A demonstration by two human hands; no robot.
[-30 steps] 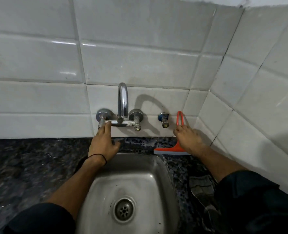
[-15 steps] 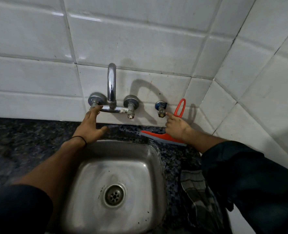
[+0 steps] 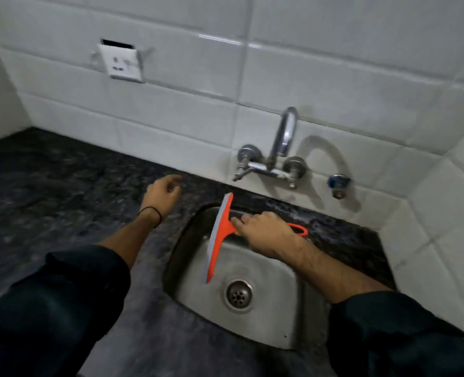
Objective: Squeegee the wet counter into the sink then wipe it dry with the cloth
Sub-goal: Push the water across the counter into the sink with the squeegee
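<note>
One orange squeegee [image 3: 220, 235], handle gripped in right hand [image 3: 266, 232], blade over the one steel sink [image 3: 252, 317]. Left hand [image 3: 161, 195], fingers loosely curled, empty, above dark tabletop [image 3: 48, 191]. One tap [image 3: 279, 148], one wall socket [image 3: 122, 62].

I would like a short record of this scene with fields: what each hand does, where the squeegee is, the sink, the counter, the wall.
right hand: grips the handle of the orange squeegee
left hand: holds nothing, fingers curled, over the counter left of the sink
squeegee position: blade above the left part of the sink basin
sink: steel, drain visible, nothing lying in it
counter: dark speckled stone; wetness hard to judge
wall: white tiles, tap above the sink, socket to the left
cloth: not in view
</note>
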